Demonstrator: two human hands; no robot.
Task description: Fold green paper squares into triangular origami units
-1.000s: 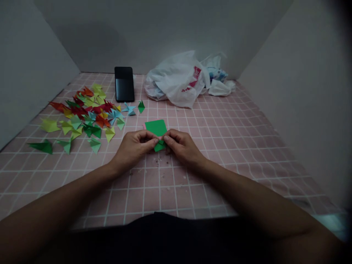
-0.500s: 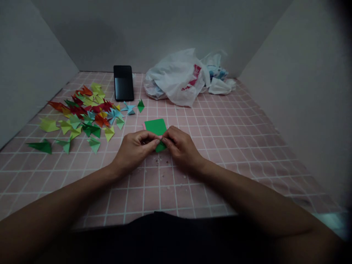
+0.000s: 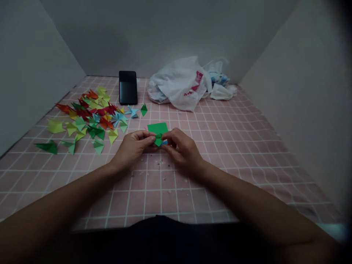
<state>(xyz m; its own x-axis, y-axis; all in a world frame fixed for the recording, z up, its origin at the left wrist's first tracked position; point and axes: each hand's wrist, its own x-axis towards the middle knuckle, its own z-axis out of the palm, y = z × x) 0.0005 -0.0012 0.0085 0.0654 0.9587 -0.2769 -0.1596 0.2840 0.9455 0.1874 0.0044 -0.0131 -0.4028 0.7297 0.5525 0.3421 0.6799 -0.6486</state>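
A small folded green origami paper (image 3: 158, 140) is between my two hands, just in front of a stack of square coloured paper (image 3: 158, 127) with a green sheet on top. My left hand (image 3: 137, 145) pinches the folded paper's left side between thumb and fingers. At its right side, my right hand (image 3: 183, 148) has curled fingers on the edge, the thumb a little lower. A bit of blue paper (image 3: 164, 142) shows between that thumb and the fingers. The undersides of the fingertips are hidden.
Folded paper cranes (image 3: 95, 113) in several colours lie in a pile at the left. A dark phone (image 3: 128, 88) leans at the back. White plastic bags (image 3: 178, 82) lie against the back wall. A pink checked cloth (image 3: 220, 146) covers the table.
My fingertips, earlier pressed together over the green paper, have moved apart. The folded green piece now shows between them, with blue beside it. The whole view has shifted slightly.
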